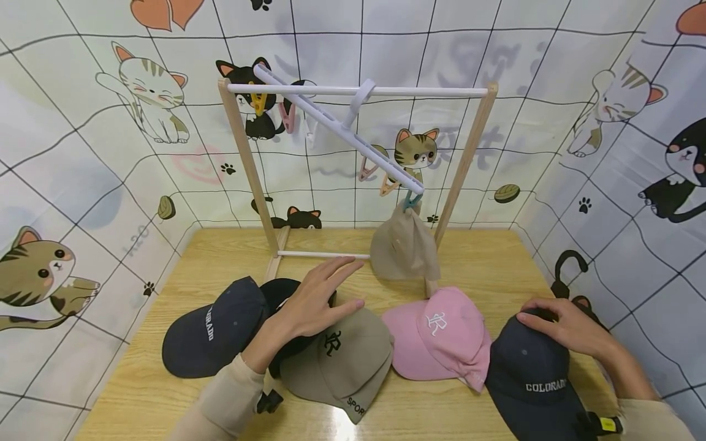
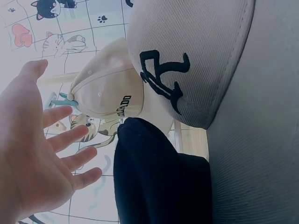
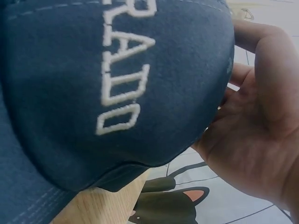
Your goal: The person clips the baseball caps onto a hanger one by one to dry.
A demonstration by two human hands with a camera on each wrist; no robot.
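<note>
My left hand (image 1: 315,300) hovers over the olive-grey cap (image 1: 353,349) and the black cap (image 1: 287,352), fingers spread and holding nothing. The left wrist view shows that hand (image 2: 46,149) beside the olive-grey cap's crown. At the right, my right hand (image 1: 568,324) grips the top of a navy "COLORADO" cap (image 1: 526,361), its thumb on the crown. In the right wrist view the fingers bend behind that cap (image 3: 187,84). A beige cap (image 1: 405,242) hangs from a teal clip (image 1: 412,201) on a white clip hanger (image 1: 336,125).
The hanger hooks over the white rail (image 1: 430,92) of a wooden-legged rack (image 1: 245,165). Other clips, such as a yellow one (image 1: 258,103), dangle from it. A pink cap (image 1: 436,337) lies between my hands; another navy cap (image 1: 220,331) sits at the left. A black hook (image 1: 568,269) stands right.
</note>
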